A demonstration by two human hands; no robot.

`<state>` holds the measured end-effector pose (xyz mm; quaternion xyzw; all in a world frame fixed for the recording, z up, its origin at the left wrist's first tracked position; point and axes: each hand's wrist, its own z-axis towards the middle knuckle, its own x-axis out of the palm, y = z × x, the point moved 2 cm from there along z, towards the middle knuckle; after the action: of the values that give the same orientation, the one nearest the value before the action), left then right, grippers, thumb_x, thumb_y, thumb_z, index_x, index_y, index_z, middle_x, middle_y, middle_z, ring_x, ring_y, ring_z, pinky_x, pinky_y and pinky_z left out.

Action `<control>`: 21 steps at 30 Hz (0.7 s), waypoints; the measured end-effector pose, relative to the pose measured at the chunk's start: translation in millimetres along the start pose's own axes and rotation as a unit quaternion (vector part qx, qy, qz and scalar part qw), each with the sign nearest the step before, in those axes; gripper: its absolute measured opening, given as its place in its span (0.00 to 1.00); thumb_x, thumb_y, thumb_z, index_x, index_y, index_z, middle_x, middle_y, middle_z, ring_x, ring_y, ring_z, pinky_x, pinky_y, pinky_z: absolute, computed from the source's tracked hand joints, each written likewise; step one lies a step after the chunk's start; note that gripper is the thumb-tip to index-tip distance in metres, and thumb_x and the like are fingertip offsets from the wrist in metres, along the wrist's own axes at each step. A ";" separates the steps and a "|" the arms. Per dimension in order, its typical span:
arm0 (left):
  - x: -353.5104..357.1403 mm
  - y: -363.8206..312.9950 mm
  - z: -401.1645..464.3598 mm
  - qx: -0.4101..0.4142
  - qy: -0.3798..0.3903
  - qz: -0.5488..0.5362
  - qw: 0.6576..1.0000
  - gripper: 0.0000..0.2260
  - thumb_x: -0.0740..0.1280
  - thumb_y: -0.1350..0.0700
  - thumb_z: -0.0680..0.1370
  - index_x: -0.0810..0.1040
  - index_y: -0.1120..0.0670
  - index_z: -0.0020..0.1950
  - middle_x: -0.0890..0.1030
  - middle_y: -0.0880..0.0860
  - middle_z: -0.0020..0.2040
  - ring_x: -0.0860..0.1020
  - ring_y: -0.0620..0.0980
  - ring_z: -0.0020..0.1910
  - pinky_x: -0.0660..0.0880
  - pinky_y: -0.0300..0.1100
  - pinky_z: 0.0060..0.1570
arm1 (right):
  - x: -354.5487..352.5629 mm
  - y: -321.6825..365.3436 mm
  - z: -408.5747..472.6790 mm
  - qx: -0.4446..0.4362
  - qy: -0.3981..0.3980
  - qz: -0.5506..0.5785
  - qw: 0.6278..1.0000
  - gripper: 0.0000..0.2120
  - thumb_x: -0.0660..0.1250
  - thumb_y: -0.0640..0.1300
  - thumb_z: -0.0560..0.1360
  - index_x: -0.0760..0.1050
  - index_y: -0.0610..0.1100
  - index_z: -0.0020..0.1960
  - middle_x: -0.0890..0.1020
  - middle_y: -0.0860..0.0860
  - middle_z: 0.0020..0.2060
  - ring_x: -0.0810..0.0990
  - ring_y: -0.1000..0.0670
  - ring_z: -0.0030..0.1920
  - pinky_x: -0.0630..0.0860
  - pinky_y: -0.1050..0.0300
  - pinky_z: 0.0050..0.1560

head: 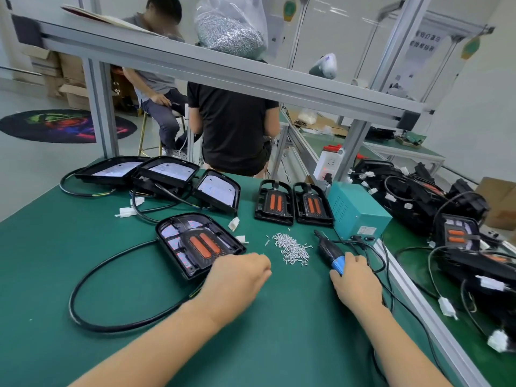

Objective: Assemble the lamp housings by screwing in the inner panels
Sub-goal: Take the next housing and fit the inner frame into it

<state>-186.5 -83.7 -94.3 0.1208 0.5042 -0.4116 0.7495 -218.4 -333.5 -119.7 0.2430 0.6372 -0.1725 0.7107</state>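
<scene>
**Q:** What are the hands doing?

**A:** The right hand (356, 283) grips the electric screwdriver (329, 252) lying on the green surface (279, 331). The left hand (240, 277), fingers curled, sits between the screw pile (293, 250) and the lamp housing (198, 244) with its inner panel seated.

**Q:** Advice, and gaps?

**A:** Seat each screw square before driving. Whether the left fingers pinch a screw is hidden.
</scene>
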 end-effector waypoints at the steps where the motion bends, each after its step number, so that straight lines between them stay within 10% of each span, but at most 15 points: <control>1: 12.6 -1.4 0.1 -0.026 0.054 0.029 0.998 0.09 0.56 0.52 0.82 0.75 0.52 0.52 0.80 0.49 0.50 0.79 0.52 0.48 0.74 0.45 0.44 | -0.2 -0.2 -0.3 0.002 -0.004 -0.001 1.000 0.20 0.59 0.50 0.80 0.64 0.42 0.68 0.72 0.45 0.61 0.76 0.44 0.56 0.72 0.54 0.46; 6: 38.0 1.7 -0.5 -0.134 0.173 0.161 0.962 0.13 0.58 0.67 0.75 0.69 0.54 0.57 0.78 0.52 0.53 0.80 0.55 0.51 0.66 0.44 0.37 | 2.9 -0.3 -2.9 -0.007 -0.030 -0.012 0.999 0.21 0.59 0.51 0.80 0.63 0.43 0.69 0.74 0.45 0.60 0.75 0.44 0.57 0.73 0.54 0.50; 21: 49.9 16.2 3.5 -0.255 0.071 0.072 0.962 0.09 0.57 0.55 0.80 0.77 0.50 0.53 0.82 0.51 0.48 0.79 0.54 0.50 0.70 0.42 0.41 | 10.7 -2.3 -1.4 -0.025 -0.066 -0.040 0.997 0.24 0.57 0.54 0.81 0.60 0.44 0.72 0.73 0.47 0.63 0.74 0.47 0.60 0.73 0.55 0.53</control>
<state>-164.6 -100.2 -139.1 -0.0092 0.6346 -0.2049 0.7451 -219.4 -334.0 -130.7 0.1874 0.6019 -0.2000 0.7501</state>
